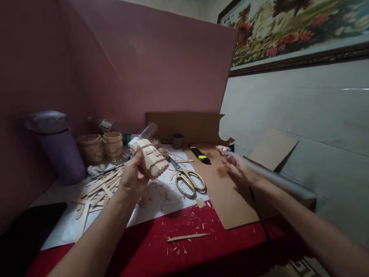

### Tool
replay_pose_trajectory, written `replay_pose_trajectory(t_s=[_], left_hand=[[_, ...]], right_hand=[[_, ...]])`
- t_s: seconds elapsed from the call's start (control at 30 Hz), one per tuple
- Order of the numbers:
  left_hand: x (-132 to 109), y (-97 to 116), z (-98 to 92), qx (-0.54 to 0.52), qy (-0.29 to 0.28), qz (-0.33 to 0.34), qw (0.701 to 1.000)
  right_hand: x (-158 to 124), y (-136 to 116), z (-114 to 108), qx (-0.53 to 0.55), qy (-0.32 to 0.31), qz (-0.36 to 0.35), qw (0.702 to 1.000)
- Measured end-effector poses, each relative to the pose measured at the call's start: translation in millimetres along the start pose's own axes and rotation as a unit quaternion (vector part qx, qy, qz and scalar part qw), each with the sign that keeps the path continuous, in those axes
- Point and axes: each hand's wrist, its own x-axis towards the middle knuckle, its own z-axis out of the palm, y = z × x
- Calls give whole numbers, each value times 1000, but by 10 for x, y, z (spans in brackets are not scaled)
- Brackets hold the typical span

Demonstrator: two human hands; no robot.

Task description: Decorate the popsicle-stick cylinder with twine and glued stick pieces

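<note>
My left hand [135, 173] is closed around a small craft-stick pot [153, 157], pale wood with a scalloped rim and bands around it, held tilted above the white paper. My right hand [241, 172] grips a hot glue gun [225, 150] over the cardboard. A long translucent glue stick [278, 176] runs back from it along my forearm, and a black cord [260, 214] hangs below. The gun's body is mostly hidden by my fingers. Between my hands lie gold-handled scissors [189, 182] and a black-and-yellow utility knife [199, 153].
Loose craft sticks [100, 190] lie piled on white paper [61, 223] at left. Behind them stand a purple tumbler [60, 152] and two wooden pots [114, 145]. Wood scraps and a pointed stick [189, 236] lie on the red cloth [144, 254]. A cardboard sheet [232, 208] covers the right.
</note>
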Motion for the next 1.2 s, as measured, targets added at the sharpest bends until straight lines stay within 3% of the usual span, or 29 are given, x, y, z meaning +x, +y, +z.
replay_pose_trajectory(t_s=[0.1, 0.23, 0.37, 0.43, 0.5, 0.57, 0.63, 0.83, 1.03, 1.2], left_hand=[[28, 88, -3, -28, 34, 29, 999], [33, 156, 10, -49, 71, 49, 995], [42, 183, 1, -63, 53, 71, 994], [54, 188, -21, -72, 39, 77, 994], [67, 190, -44, -78, 32, 77, 993], [77, 194, -58, -80, 36, 78, 993], [86, 197, -64, -86, 51, 82, 992], [109, 197, -77, -101, 77, 78, 989], [111, 182, -84, -102, 64, 59, 991], [94, 158, -80, -95, 67, 65, 991]], right_hand=[[95, 238, -6, -164, 0, 24, 986], [95, 270, 42, -298, -35, 21, 954], [-1, -44, 165, -377, -21, 0, 926], [-64, -314, 307, -404, 11, -64, 912], [-117, -595, 509, -379, -22, -118, 917], [-142, -827, 746, -308, -114, -156, 932], [-134, -980, 978, -292, -157, -185, 925], [-24, -1088, 1435, -319, -200, -164, 912], [-6, -1048, 1579, -288, -220, -149, 920], [-34, -1050, 1393, -222, -159, -156, 949]])
